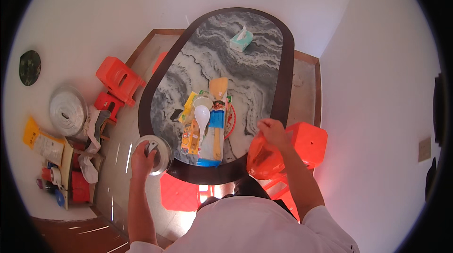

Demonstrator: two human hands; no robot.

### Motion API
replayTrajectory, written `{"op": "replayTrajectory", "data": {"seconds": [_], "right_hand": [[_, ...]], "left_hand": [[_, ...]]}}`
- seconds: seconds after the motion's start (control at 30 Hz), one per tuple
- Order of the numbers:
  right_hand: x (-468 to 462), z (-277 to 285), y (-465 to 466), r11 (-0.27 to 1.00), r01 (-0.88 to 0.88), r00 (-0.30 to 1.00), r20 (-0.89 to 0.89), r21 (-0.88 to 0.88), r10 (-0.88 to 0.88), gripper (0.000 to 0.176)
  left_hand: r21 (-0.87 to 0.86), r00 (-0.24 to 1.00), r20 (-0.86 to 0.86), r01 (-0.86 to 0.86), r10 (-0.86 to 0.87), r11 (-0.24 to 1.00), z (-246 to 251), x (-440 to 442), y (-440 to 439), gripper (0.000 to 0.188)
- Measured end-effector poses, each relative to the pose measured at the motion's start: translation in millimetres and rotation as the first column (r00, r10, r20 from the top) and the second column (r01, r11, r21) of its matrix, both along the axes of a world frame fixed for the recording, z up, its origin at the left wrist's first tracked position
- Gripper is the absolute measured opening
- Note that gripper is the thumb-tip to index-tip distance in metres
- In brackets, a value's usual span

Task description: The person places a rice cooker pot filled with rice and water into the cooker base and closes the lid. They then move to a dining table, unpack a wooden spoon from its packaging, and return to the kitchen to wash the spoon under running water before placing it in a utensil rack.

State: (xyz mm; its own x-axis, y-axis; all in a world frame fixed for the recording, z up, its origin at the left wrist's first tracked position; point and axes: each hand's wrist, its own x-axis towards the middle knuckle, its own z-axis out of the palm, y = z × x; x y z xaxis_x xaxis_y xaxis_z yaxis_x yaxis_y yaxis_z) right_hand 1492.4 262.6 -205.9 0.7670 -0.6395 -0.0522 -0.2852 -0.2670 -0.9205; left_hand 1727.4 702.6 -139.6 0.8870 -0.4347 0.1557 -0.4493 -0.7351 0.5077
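Observation:
In my left hand (pixel 142 157) is a round, shiny pot lid (pixel 161 149), gripped by its grey handle beside the table's near left edge. My right hand (pixel 273 132) grips the top of a red plastic bag (pixel 263 161) at the near right edge; a darker shape shows inside it. Between them, a pile of goods lies on the marble-patterned table (pixel 198 60). It holds a white spoon (pixel 202 115), a small pale bowl-like item (pixel 202 102), a wooden spatula in packaging (pixel 218 88) and an orange-yellow package (pixel 191 138). A red-rimmed round item (pixel 232 122) is partly covered.
A tissue pack (pixel 241 42) stands at the table's far end. A small black object (pixel 176 114) lies left of the pile. Red plastic stools (pixel 118 76) surround the table, one (pixel 311 143) close to my right arm. A large metal lid (pixel 68 110) leans at left above a cluttered shelf (pixel 67 171).

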Motion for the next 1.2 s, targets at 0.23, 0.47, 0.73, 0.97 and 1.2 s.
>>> {"op": "replayTrajectory", "data": {"seconds": [0.23,0.47,0.73,0.97,1.2], "right_hand": [[121,-57,-188,0.916,0.378,0.92,0.057,0.134,-0.388,0.038],[170,-70,-269,0.804,0.43,0.857,-0.095,-0.411,-0.507,0.068],[190,11,-59,0.977,-0.202,0.977,-0.049,0.067,0.205,0.048],[257,-4,20,0.783,-0.476,0.88,-0.211,-0.401,0.426,0.048],[259,-17,-19,0.838,-0.276,0.913,0.144,-0.47,0.382,0.043]], "left_hand": [[0.041,0.994,-0.107,-0.029,0.033,0.999,-11,103,-89,0.046],[0.08,0.996,-0.083,0.036,-0.029,0.996,-33,178,-151,0.046],[0.033,0.989,-0.038,0.142,-0.14,0.989,-36,239,-217,0.049],[-0.047,0.985,-0.054,0.162,-0.165,0.986,-46,261,-263,0.048],[-0.253,0.958,0.264,0.176,-0.108,0.951,-32,167,-241,0.042]]}}
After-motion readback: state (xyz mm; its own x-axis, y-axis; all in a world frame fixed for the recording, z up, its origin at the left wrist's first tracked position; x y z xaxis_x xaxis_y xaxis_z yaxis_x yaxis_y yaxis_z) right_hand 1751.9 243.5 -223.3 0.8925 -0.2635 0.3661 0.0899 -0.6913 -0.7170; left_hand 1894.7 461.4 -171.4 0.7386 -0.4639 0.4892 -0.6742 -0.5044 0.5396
